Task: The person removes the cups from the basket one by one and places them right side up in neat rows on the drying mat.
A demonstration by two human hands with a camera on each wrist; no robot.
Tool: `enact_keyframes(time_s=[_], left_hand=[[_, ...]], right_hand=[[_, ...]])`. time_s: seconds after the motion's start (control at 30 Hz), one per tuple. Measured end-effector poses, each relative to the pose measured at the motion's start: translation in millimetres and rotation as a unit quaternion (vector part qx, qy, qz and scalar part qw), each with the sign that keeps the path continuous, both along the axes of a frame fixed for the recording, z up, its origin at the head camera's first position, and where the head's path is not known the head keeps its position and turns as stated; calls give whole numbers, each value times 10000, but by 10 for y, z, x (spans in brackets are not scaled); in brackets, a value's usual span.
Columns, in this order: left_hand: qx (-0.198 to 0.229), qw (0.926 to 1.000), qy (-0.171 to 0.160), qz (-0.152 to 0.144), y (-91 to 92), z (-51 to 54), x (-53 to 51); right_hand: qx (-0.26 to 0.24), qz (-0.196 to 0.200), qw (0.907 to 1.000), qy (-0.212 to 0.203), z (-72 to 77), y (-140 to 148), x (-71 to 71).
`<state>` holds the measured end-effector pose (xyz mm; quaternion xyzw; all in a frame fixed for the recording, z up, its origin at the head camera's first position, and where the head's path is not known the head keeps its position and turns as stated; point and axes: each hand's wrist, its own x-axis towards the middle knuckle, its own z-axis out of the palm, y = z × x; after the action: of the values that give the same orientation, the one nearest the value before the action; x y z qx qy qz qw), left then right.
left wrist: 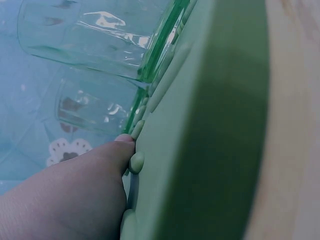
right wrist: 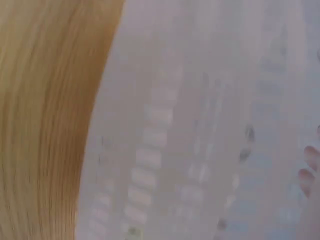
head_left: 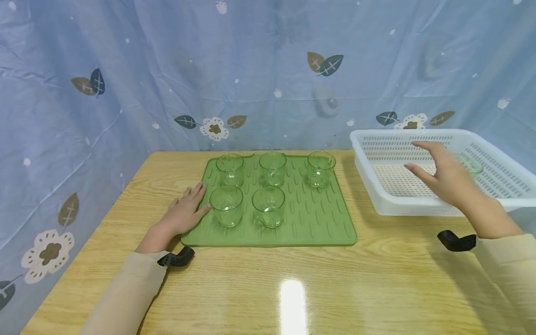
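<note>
Several clear green-tinted glasses stand upright on a green ridged mat [head_left: 318, 228]: a back row with a left glass [head_left: 231, 171], a middle glass [head_left: 273, 170] and a right glass [head_left: 320, 170], and in front a left glass [head_left: 226, 207] and another glass [head_left: 268, 208]. My left hand [head_left: 182, 214] lies flat on the mat's left edge, fingers spread, the thumb [left wrist: 112, 155] close to the front left glass. Over the white basket [head_left: 383, 202] hovers my right hand [head_left: 450, 177], thumb and fingers wide apart, holding nothing. Partly behind it, a glass [head_left: 470, 164] sits in the basket.
The wooden table [head_left: 234, 288] carries the mat in the middle and the slotted plastic basket on the right. A blue patterned curtain [head_left: 268, 74] hangs along the back and left side. The right wrist view is blurred.
</note>
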<state>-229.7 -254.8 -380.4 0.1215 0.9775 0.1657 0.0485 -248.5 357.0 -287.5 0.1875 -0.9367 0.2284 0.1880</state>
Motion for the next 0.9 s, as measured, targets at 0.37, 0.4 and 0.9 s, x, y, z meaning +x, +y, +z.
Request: enact_keyframes(time_s=[0.37, 0.4, 0.9], left_hand=[[-39, 10000, -9, 3, -11, -2, -16], [-40, 10000, -9, 2, -12, 0, -14], [20, 10000, -69, 37, 32, 90, -25]], right_hand=[[-62, -1006, 9924, -704, 80, 468, -100], [-58, -1045, 9919, -718, 77, 496, -113], [199, -1705, 9737, -1499, -5, 890, -313]])
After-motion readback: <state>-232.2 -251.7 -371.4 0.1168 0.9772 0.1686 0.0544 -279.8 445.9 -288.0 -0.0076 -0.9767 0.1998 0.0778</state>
